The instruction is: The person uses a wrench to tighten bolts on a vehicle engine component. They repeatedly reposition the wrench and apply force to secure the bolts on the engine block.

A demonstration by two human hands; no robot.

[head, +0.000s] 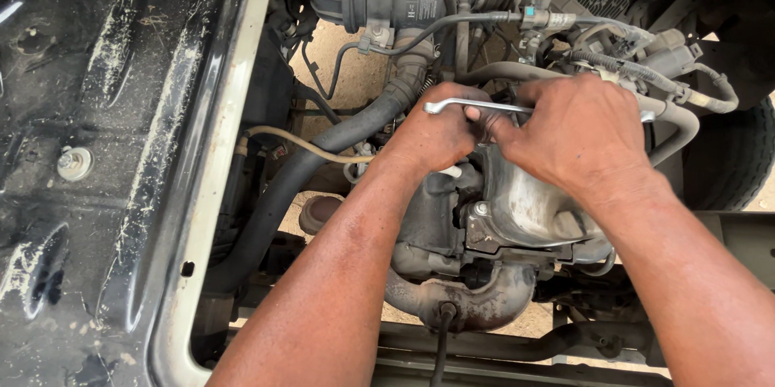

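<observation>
both hands are closing on a slim, bright steel offset spanner lying nearly level, its long axis running left to right above the engine. left hand is gripping it near the visible ring end; right hand is wrapping over the shaft further right, probably hiding the working end. a thick black rubber hose, grey corrugated hoses and a dull metal heat shield are crowding underneath.

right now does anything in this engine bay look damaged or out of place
Nothing looks broken or spilled. The black floor panel on the left is scuffed, with paint worn off in streaks, and the exhaust manifold looks rusty. Both hands, left hand and right hand, grip a silver wrench lying level above the engine.
</observation>
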